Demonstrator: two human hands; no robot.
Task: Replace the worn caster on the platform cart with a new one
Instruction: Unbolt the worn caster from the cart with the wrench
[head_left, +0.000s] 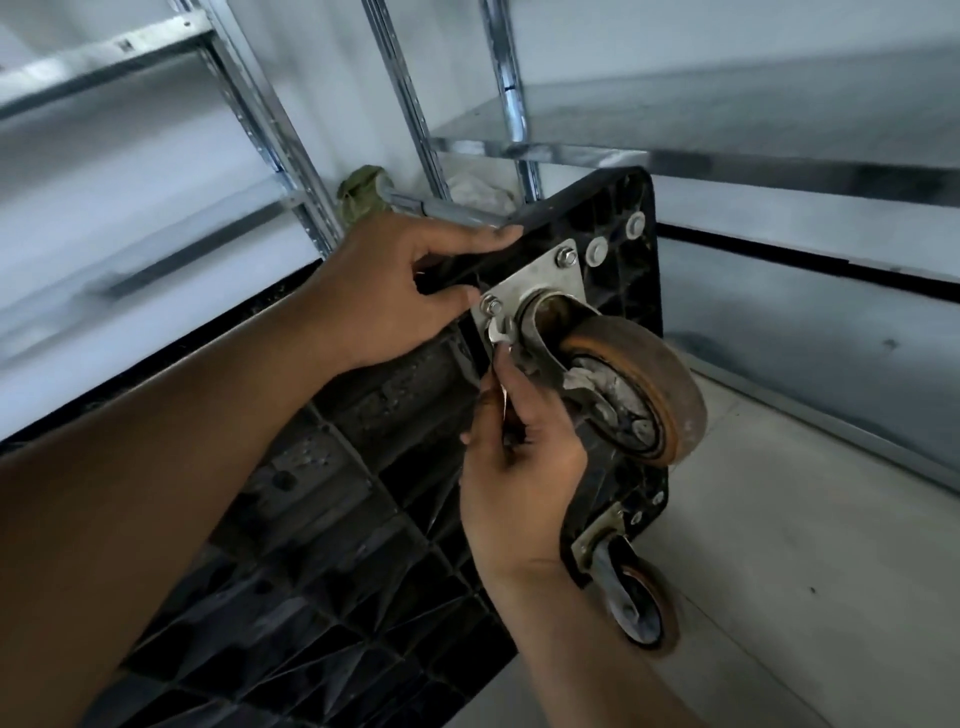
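On the upended black ribbed plastic platform cart (363, 545) at mid-scene, the left hand (395, 296) grips its rim while the right hand (524, 467) pinches a small silver wrench (497, 335) at a plate nut (491, 305) of the worn orange-wheeled steel caster (639, 395), so unbolting seemingly calls for steady turns next.

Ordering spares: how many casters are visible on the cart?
2. The upper caster sits at the cart corner by the right hand holding a wrench; the lower caster is at the corner near the floor. Others may be out of frame.
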